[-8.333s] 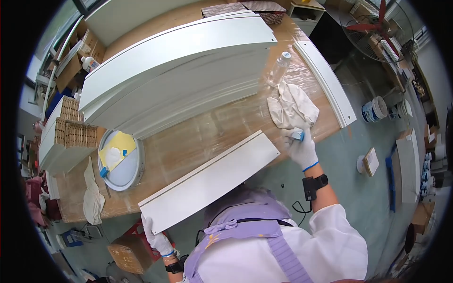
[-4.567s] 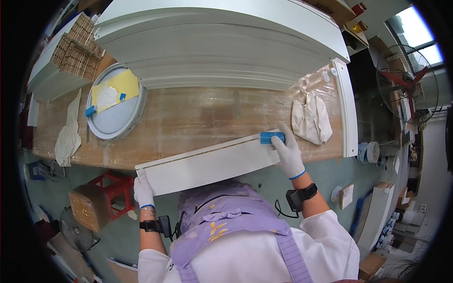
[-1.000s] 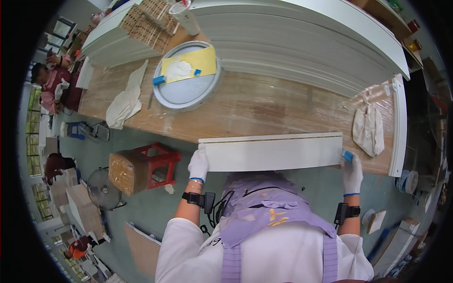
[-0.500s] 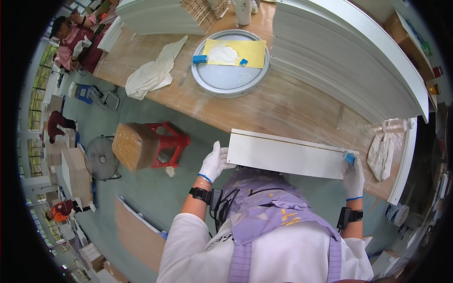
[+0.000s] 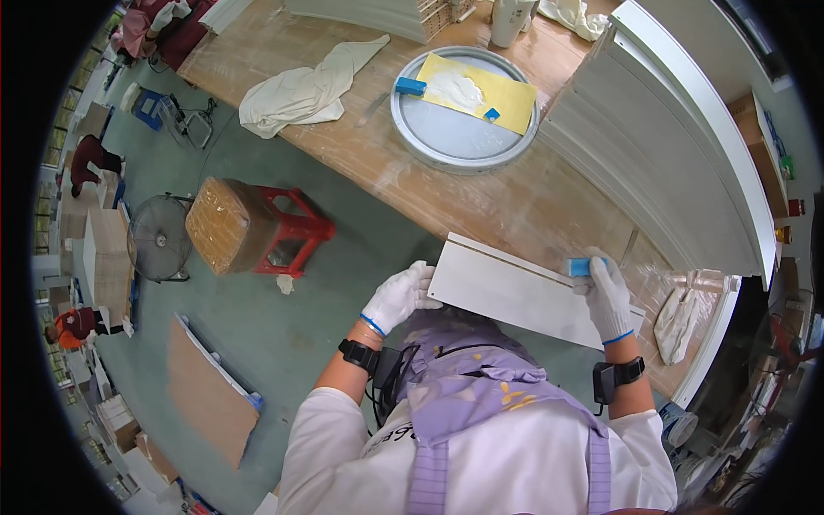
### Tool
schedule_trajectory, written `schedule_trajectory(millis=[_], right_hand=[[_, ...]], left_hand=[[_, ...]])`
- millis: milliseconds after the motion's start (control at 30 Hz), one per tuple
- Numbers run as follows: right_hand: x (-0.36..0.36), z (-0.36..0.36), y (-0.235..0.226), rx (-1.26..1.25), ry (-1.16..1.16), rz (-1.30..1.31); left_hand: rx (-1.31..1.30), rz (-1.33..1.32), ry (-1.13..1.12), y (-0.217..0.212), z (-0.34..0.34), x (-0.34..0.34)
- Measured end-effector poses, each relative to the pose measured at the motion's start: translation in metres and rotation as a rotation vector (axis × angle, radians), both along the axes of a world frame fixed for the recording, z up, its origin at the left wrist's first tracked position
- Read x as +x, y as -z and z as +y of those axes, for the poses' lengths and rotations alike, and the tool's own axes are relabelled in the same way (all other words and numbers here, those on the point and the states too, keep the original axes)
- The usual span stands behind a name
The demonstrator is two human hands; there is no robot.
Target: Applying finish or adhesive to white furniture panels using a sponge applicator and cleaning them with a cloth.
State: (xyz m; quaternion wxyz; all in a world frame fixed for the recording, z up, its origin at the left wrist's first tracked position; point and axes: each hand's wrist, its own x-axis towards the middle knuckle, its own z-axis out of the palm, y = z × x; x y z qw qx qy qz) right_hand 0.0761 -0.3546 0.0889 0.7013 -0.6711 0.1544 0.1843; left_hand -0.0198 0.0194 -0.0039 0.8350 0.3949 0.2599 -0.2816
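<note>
A long white board [image 5: 506, 290] with a narrow slot near its far edge lies at the near edge of the workbench, its left end out over the edge. My left hand [image 5: 399, 298], in a white glove, grips that left end. In my gloved right hand [image 5: 608, 300] is a small blue block [image 5: 587, 267], held between fingers and thumb above the board's right part. Whether the block touches the board I cannot tell. Beyond, on a round grey lid [image 5: 412, 129], lies a yellow sheet [image 5: 512, 99] with white powder or paste [image 5: 455, 88] and two more blue pieces.
White cloths [image 5: 300, 93] lie at the bench's left and right [image 5: 676, 326]. A large white panel [image 5: 644, 146] stands at the right back, near a cup [image 5: 512, 21]. On the floor are a red stool [image 5: 296, 227], a wrapped box [image 5: 225, 225] and a fan [image 5: 160, 239]. Other people work at far left.
My right hand with the blue block has moved left and up from the board's right end. The board sits more tilted, and the whole view has turned.
</note>
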Motion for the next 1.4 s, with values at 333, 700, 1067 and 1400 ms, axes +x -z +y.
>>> schedule_trajectory(millis=[333, 700, 1067, 1400], right_hand=[[0.035, 0.131, -0.06, -0.675, -0.739, -0.915], [0.064, 0.183, -0.119, -0.802, -1.189, -1.438], [0.061, 0.185, -0.14, -0.943, -1.269, -1.566], [0.052, 0.184, -0.15, -0.976, -1.237, -1.6]], left_hand=[[-0.372, -0.317, 0.0, -0.055, -0.018, -0.008], [-0.463, -0.397, 0.098, -0.097, -0.018, -0.008], [-0.508, -0.441, 0.102, -0.098, -0.028, -0.014], [-0.487, -0.477, 0.111, -0.106, -0.029, -0.017]])
